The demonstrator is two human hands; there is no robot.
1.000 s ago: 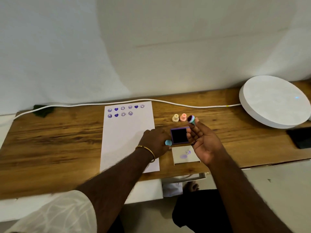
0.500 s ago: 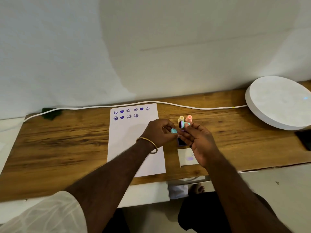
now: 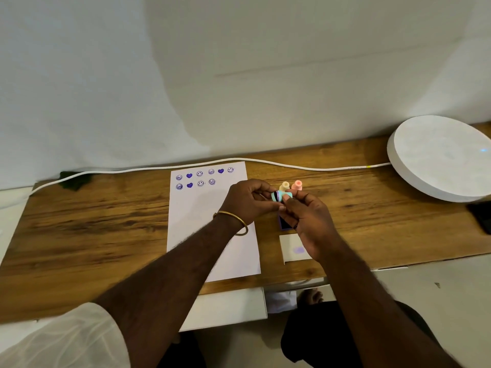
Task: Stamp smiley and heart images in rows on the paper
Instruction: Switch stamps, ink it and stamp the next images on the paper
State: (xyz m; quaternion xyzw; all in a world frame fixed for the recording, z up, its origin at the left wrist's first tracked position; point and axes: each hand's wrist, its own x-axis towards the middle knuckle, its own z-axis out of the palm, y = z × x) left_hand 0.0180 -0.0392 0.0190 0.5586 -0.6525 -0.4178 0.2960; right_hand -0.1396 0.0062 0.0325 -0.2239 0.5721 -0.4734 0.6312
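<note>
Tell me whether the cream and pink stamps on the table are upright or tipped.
Upright: the cream stamp and pink stamp stand on their wider bases, handles up.

The paper (image 3: 212,221) lies flat on the worktop (image 3: 93,229). Two stamps (image 3: 291,185) stand right of the paper's far end. The ink pad (image 3: 283,224) lies nearer, with a card (image 3: 292,248) before it. A cable (image 3: 292,166) runs behind, reaching the disc (image 3: 441,160) at far right.
</note>
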